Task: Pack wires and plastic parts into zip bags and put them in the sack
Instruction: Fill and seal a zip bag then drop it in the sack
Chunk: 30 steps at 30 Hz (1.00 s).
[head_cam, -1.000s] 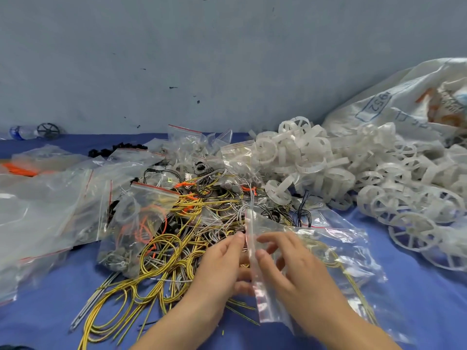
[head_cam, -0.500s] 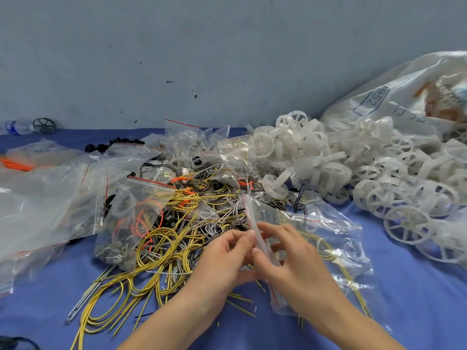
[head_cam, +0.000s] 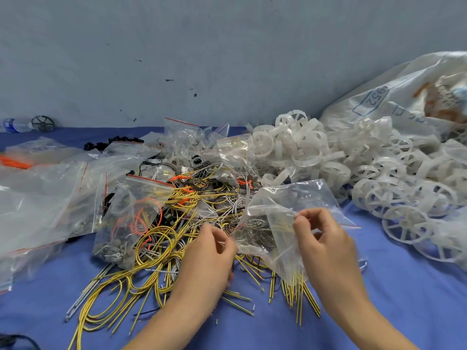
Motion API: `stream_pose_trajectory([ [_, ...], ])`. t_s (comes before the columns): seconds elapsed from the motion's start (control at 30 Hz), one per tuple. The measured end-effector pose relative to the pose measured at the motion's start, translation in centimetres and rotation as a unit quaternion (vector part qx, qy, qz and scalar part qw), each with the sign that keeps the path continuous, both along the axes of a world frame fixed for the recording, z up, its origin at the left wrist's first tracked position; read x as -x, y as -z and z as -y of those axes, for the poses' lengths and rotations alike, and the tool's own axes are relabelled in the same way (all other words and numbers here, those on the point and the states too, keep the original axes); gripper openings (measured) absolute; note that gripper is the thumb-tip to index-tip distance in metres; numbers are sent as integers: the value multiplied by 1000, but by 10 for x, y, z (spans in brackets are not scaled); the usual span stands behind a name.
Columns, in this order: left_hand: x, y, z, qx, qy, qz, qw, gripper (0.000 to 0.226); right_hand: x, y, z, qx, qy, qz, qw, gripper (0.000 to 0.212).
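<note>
Left hand point(head_cam: 209, 251) and right hand point(head_cam: 326, 241), together a second ago, now pinch opposite lips of the zip bag point(head_cam: 290, 198), spreading its mouth. Wires point(head_cam: 199, 195) heaped just beyond the grip probably go in next.

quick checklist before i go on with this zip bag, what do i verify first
1. Both hands on the zip bag: ok. The left hand and right hand each pinch its film.
2. Bag mouth open: cannot tell. The film is crumpled.
3. Loose yellow wires to hand: ok. They lie piled on the blue cloth in front of the left hand.
4. Sack present: ok. It lies at the right, behind the white plastic rings.
5. Sack mouth open: cannot tell.
</note>
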<state>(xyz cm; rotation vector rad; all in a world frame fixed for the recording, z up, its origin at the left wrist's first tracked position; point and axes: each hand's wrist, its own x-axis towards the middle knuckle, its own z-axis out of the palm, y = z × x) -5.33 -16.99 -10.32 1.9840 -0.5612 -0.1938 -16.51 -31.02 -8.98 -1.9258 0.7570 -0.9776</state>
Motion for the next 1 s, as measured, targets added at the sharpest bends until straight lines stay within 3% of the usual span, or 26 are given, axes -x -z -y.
stream_pose_trajectory([
  [0.07, 1, -1, -6, -88, -12, 282, 955, 13, -1, 1, -8, 37, -9, -31, 999, 10],
  [0.1, 4, -5, -7, -76, 19, 368, 927, 9, -3, 1, -13, 60, -12, -44, 997, 10],
  [0.17, 13, -9, -4, -33, 107, 409, 905, 7, -6, 3, -20, 99, -11, -56, 993, 12],
  [0.23, 21, -14, -2, 18, 158, 343, 926, 20, -7, 3, -27, 123, -11, -52, 991, 14],
  [0.33, 23, -20, 0, 64, 148, 235, 958, 30, -6, 3, -36, 165, -7, -53, 985, 17],
  [0.43, 15, -23, 3, 85, 165, 25, 982, 30, -6, 0, -42, 175, -21, -58, 983, 19],
  [0.53, 11, -22, 8, 111, 178, -235, 949, 14, -7, 1, -48, 163, -56, -64, 983, 21],
  [0.6, 9, -21, 8, 135, 202, -336, 910, 21, -7, 2, -53, 161, -81, -63, 982, 24],
  [0.67, 9, -21, 8, 144, 240, -364, 888, 30, -5, 2, -56, 173, -91, -59, 979, 26],
  [0.83, 11, -25, 11, 105, 256, -374, 885, 49, -3, -7, -50, 210, -68, -56, 974, 25],
  [1.0, 7, -23, 14, 93, 207, -386, 894, 38, -3, -8, -43, 250, -132, -127, 951, 39],
])
